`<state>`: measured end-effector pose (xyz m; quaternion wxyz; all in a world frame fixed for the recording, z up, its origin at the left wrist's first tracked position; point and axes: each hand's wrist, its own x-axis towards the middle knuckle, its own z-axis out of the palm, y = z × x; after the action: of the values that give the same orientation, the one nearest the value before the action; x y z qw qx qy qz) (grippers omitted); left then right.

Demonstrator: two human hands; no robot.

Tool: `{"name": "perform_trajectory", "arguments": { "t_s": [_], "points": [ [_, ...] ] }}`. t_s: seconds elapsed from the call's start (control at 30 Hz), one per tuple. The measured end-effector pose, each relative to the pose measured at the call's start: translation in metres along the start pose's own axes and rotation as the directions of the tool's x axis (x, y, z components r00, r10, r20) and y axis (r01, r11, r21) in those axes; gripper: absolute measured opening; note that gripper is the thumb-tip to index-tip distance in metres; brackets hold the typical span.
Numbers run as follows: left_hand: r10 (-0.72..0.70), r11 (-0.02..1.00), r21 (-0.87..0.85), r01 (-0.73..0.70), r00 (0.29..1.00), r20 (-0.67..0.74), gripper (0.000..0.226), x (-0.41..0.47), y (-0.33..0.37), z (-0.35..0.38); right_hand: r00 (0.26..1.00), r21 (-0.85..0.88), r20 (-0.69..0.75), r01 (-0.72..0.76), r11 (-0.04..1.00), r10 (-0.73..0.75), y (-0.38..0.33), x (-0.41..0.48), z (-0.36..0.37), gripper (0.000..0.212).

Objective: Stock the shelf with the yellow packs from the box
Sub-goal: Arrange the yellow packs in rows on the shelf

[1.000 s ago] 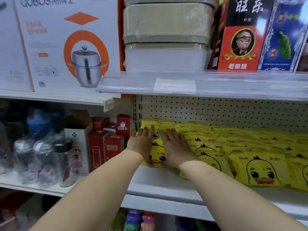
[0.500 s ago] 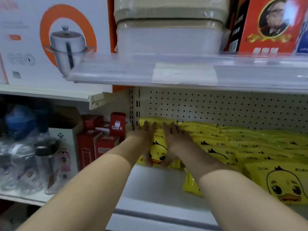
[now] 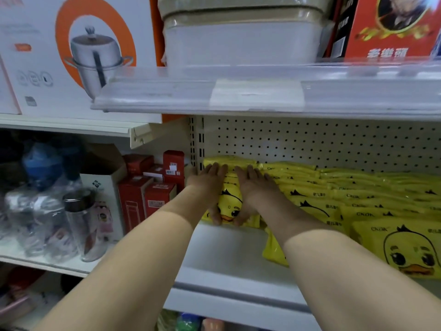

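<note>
Yellow packs with a duck face fill the white shelf [image 3: 226, 254] in rows [image 3: 358, 194] running back to the pegboard wall. At the left end of the rows lies one yellow pack [image 3: 230, 201] on a stack. My left hand [image 3: 207, 180] and my right hand [image 3: 253, 185] lie flat on it side by side, fingers straight and pointing to the back. Both thumbs touch the pack's front edge. Another yellow pack [image 3: 405, 249] lies at the front right. The box is out of view.
The shelf above [image 3: 238, 96] hangs low over my hands and carries plastic containers and boxes. Left of the upright stand red boxes [image 3: 148, 197] and clear bottles [image 3: 81, 220]. Bare shelf board shows in front of the leftmost stack.
Both hands have slid deeper into the shelf with the leftmost pack under them, towards the pegboard. The view has come closer and dropped a little.
</note>
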<state>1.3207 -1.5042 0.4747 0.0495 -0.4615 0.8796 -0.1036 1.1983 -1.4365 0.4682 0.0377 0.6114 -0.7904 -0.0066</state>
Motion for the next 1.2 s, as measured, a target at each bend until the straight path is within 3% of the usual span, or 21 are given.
{"name": "perform_trajectory", "arguments": {
  "t_s": [0.37,0.63,1.2],
  "points": [
    [0.001,1.0,-0.005,-0.001,1.0,0.015,0.156,0.001,0.0,0.002,1.0,0.016,-0.009,0.017,1.0,-0.017,0.003,0.002,0.004,0.152],
    [0.064,0.994,0.09,-0.064,0.998,0.003,0.155,0.008,-0.003,0.003,1.0,0.034,-0.013,0.005,0.999,-0.005,0.001,0.0,0.003,0.15],
    [0.068,0.997,-0.029,-0.067,0.998,0.015,0.159,0.008,-0.005,0.004,1.0,0.004,-0.008,0.011,1.0,-0.011,0.002,0.004,0.004,0.152]
  ]
}}
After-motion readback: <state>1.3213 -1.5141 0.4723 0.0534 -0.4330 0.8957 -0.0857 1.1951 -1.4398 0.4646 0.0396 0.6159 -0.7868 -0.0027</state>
